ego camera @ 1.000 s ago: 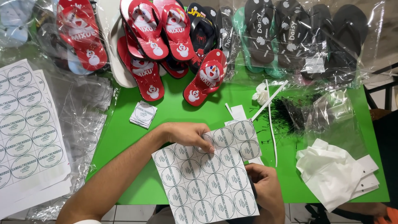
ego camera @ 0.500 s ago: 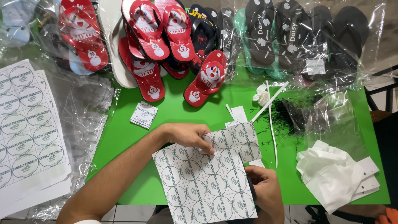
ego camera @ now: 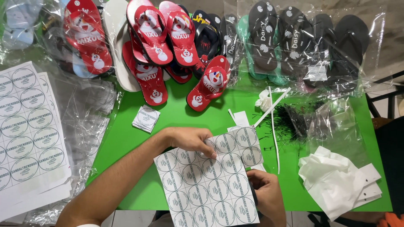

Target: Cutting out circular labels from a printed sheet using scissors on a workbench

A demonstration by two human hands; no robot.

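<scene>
A white sheet of round stickers [ego camera: 206,180] lies at the near edge of the green table [ego camera: 126,134]. My left hand [ego camera: 189,141] rests on its upper part, fingers pressing the sheet near the top row. My right hand [ego camera: 267,195] grips the sheet's right edge from below, partly hidden under the paper. A small square stack of cut stickers [ego camera: 146,119] lies on the table just beyond my left hand.
Red printed flip-flops [ego camera: 151,38] and bagged dark and teal flip-flops [ego camera: 294,42] line the far side. More sticker sheets [ego camera: 29,134] and clear plastic bags lie at left. Black plastic ties [ego camera: 290,122], white strips and white card tags [ego camera: 341,180] are at right.
</scene>
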